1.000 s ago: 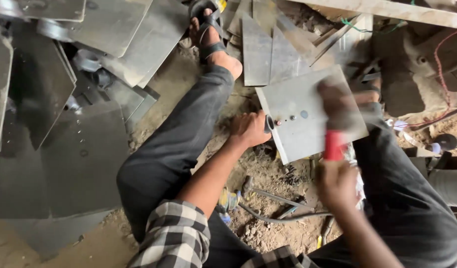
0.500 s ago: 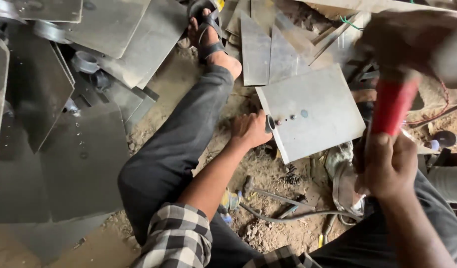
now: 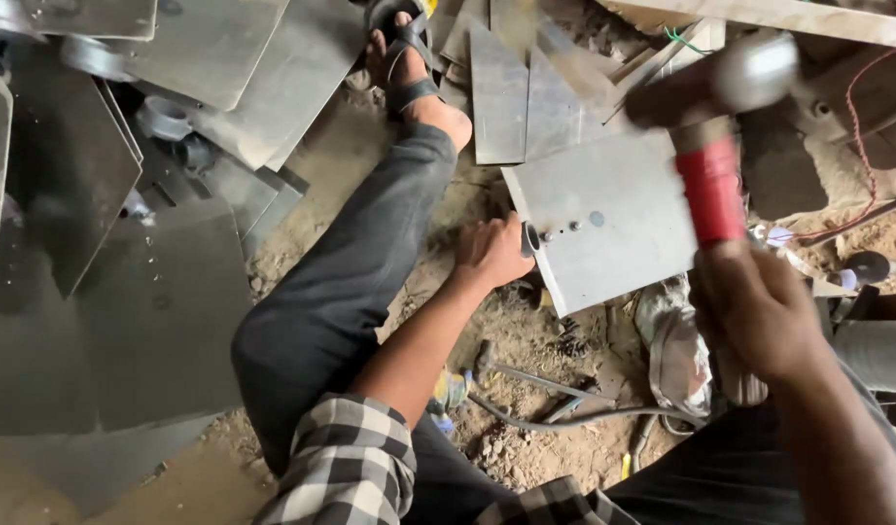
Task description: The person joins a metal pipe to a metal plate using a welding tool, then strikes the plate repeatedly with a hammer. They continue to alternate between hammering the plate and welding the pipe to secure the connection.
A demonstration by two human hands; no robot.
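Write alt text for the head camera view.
A seated person's right hand raises a red-handled hammer above a flat metal sheet, while the left hand steadies a small punch at its edge. More metal sheets lie on the dirt floor.

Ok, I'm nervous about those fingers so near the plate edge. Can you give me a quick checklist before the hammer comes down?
1. Right hand gripping the red handle: ok.
2. Hammer raised above the plate: ok, though blurred.
3. Left hand at the plate's left edge, beside the small tube: not ok, close to the strike spot.
4. Plate lying flat and steady: cannot tell.
5. Left leg away from the plate: ok.
6. Cable on the ground away from the plate: ok.
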